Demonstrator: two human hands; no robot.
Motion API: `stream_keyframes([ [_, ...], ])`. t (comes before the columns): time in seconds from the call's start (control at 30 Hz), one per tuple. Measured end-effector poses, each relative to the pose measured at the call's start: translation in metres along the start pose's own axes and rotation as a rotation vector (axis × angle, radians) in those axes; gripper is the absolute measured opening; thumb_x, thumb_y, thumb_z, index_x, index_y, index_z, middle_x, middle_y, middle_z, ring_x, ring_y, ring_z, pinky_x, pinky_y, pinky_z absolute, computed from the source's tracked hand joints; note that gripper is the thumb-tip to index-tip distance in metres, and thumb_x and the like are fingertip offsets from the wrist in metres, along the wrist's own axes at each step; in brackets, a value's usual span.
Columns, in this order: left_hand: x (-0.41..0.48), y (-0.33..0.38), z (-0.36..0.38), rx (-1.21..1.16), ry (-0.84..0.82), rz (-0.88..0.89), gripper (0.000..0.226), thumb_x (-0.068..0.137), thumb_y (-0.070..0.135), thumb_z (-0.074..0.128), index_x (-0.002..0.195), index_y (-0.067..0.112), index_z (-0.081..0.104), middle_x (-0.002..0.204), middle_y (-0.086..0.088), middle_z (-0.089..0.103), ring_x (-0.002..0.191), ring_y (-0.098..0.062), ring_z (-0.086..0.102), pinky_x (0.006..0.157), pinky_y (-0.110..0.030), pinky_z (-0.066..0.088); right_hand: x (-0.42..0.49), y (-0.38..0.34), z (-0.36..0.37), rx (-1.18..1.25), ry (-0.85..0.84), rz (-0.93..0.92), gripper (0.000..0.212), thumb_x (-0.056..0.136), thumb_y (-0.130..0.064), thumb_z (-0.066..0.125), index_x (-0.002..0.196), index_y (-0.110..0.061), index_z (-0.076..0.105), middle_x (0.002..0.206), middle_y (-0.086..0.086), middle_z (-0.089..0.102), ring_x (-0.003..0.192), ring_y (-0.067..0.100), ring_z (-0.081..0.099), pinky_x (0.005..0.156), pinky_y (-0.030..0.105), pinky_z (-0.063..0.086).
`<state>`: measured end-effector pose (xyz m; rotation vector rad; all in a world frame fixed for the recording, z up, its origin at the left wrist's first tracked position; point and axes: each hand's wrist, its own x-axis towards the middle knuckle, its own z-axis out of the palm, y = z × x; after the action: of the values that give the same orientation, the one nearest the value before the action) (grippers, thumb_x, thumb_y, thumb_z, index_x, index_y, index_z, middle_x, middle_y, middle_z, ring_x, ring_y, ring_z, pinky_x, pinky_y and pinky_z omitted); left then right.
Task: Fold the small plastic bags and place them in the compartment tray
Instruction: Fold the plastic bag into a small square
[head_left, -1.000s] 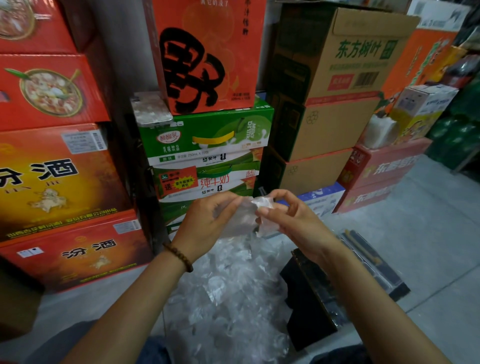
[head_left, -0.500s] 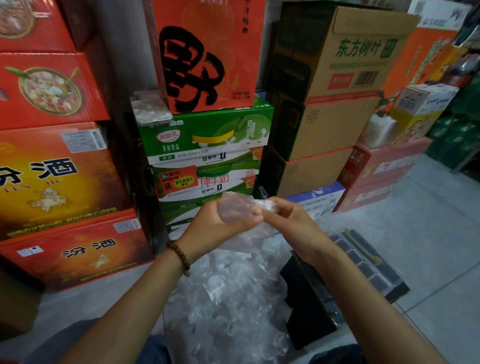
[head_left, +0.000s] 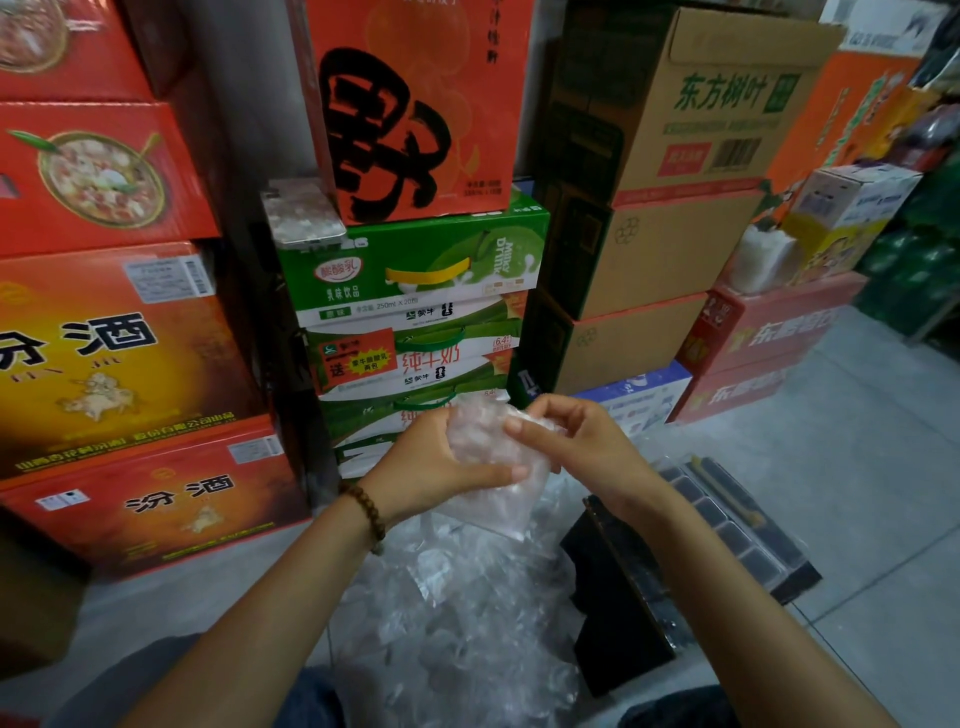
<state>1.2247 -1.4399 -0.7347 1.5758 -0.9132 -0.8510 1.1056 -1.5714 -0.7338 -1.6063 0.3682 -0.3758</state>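
Bag (head_left: 488, 457), clear plastic, held mid-air btw both hands, centre of view, above pile of loose bags (head_left: 457, 597) on floor (head_left: 857, 441). L hand (head_left: 431, 467) grip: thumb across bag front, fingers behind, clamped on it, prob. to flatten it for the fold. R hand (head_left: 582, 447) grip pinches bag's upper right edge, fingers curled, likely to turn it over. Fold looks begun, not done. Compartment tray (head_left: 727, 519) lies right, just beside R forearm, handy for drop-in; slot contents can't tell. Stacked cartons (head_left: 426, 270) far behind.
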Motion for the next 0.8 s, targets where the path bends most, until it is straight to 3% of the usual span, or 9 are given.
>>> stream_keyframes([
  [0.17,0.0,0.003,-0.004,-0.061,-0.002,-0.013,0.036,0.069,0.008,0.081,0.102,0.013,0.068,0.093,0.003,0.075,0.086,-0.01,0.071,0.069,-0.018,0.054,0.004,0.004,0.002,0.115,0.044,0.081,0.024,0.073,-0.031,0.069,0.065,-0.014,0.053,0.056,-0.004,0.054,0.051,0.007,0.049,0.048,0.016,0.039],
  [0.4,-0.001,0.001,-0.003,-0.06,0.017,-0.015,0.033,0.07,0.01,0.081,0.101,0.013,0.069,0.094,0.002,0.075,0.087,-0.01,0.071,0.071,-0.019,0.055,0.004,0.006,0.005,0.148,0.064,0.111,0.028,0.071,-0.036,0.069,0.069,-0.013,0.053,0.065,0.002,0.054,0.059,0.013,0.051,0.054,0.022,0.042],
  [0.5,0.001,0.0,-0.004,-0.127,0.114,-0.043,0.033,0.069,0.009,0.082,0.1,0.013,0.069,0.093,0.001,0.075,0.085,-0.01,0.071,0.068,-0.019,0.054,0.004,0.005,0.005,0.102,0.085,0.041,0.031,0.079,-0.044,0.063,0.096,-0.018,0.065,0.095,0.005,0.067,0.082,0.023,0.064,0.069,0.028,0.054],
  [0.6,0.006,-0.003,-0.009,-0.213,0.222,-0.077,0.037,0.068,0.014,0.082,0.103,0.011,0.069,0.097,-0.003,0.074,0.09,-0.016,0.071,0.074,-0.025,0.057,0.002,0.001,0.002,0.102,-0.004,-0.039,0.047,0.087,-0.053,0.054,0.132,-0.037,0.053,0.133,-0.002,0.06,0.116,0.019,0.062,0.095,0.034,0.053],
  [0.8,0.005,-0.002,-0.01,-0.265,0.237,-0.102,0.031,0.072,0.012,0.079,0.101,0.012,0.068,0.095,-0.003,0.074,0.086,-0.014,0.071,0.067,-0.021,0.056,-0.005,0.001,0.007,-0.031,-0.139,-0.006,0.044,0.096,-0.044,0.04,0.129,-0.025,0.061,0.134,-0.008,0.06,0.126,0.01,0.054,0.101,0.025,0.047],
])
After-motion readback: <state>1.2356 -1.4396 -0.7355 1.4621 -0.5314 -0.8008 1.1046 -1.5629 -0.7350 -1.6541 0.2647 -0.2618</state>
